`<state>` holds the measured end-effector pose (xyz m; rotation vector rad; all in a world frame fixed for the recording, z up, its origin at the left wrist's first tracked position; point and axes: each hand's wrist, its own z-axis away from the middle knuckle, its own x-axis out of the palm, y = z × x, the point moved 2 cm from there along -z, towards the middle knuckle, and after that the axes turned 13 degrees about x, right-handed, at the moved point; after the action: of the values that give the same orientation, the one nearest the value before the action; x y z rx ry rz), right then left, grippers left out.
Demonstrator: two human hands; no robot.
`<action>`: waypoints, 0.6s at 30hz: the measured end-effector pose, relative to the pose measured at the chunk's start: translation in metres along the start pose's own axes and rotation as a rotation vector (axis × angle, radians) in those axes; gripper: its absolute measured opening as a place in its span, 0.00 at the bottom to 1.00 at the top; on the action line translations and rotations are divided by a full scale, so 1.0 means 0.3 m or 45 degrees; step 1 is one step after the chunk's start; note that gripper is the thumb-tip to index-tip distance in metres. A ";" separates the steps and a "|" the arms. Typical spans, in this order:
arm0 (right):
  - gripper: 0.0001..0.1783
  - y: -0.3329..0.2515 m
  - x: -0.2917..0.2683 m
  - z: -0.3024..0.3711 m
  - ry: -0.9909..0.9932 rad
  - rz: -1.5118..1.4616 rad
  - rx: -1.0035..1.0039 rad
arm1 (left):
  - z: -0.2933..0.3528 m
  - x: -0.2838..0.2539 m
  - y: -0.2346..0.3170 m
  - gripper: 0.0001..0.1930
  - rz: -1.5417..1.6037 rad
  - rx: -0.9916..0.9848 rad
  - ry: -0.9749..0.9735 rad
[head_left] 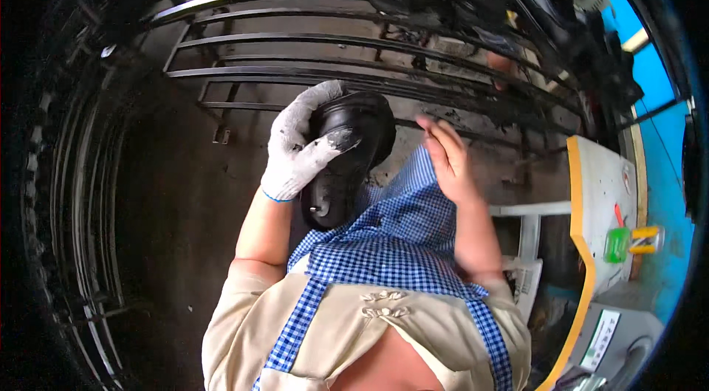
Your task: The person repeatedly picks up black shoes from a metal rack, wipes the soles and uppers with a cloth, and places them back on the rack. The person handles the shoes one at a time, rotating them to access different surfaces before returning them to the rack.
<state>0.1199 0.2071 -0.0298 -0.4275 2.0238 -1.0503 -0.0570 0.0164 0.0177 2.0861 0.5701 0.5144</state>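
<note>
A white-knit-gloved left hand (301,147) at ten o'clock is gripping, apparently steadying, a glossy black shoe (351,166); the bare right hand (452,166), three o'clock, is hovering empty, probably needing alignment before contact.

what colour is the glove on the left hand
The glove is white with a blue wrist edge, seen best in the head view.
</note>
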 end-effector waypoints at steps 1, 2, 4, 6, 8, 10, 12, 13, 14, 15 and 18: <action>0.19 -0.104 -0.033 -0.019 -0.015 0.026 -0.109 | 0.003 0.009 0.001 0.36 -0.137 0.029 -0.038; 0.20 -0.179 -0.058 -0.029 -0.035 0.049 -0.219 | 0.010 0.028 -0.005 0.36 -0.050 -0.026 -0.054; 0.21 -0.275 -0.092 -0.048 -0.151 0.184 -0.321 | 0.024 0.049 -0.018 0.36 0.126 -0.127 -0.083; 0.23 -0.296 -0.105 -0.078 -0.216 0.254 -0.466 | 0.034 0.082 -0.031 0.37 0.253 -0.149 -0.122; 0.25 -0.299 -0.114 -0.103 -0.246 0.283 -0.649 | 0.028 0.098 -0.029 0.38 0.254 -0.198 -0.151; 0.24 -0.326 -0.138 -0.111 -0.276 0.434 -0.699 | 0.023 0.100 -0.031 0.38 0.215 -0.178 -0.212; 0.23 -0.342 -0.160 -0.117 -0.320 0.520 -0.773 | 0.022 0.103 -0.033 0.38 0.134 -0.162 -0.294; 0.16 -0.347 -0.165 -0.113 -0.371 0.571 -0.785 | 0.022 0.106 -0.038 0.38 0.076 -0.151 -0.344; 0.14 -0.356 -0.171 -0.106 -0.410 0.644 -0.801 | 0.021 0.109 -0.045 0.37 0.017 -0.140 -0.395; 0.12 -0.367 -0.177 -0.097 -0.447 0.717 -0.816 | 0.019 0.111 -0.052 0.36 -0.093 -0.039 -0.463; 0.07 -0.388 -0.188 -0.082 -0.524 0.913 -0.876 | 0.025 0.132 -0.061 0.35 -0.125 -0.035 -0.554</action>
<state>0.1286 0.1844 0.0997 -0.1961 1.8701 0.1751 -0.0247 0.0434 0.0040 2.0471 0.4021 0.0060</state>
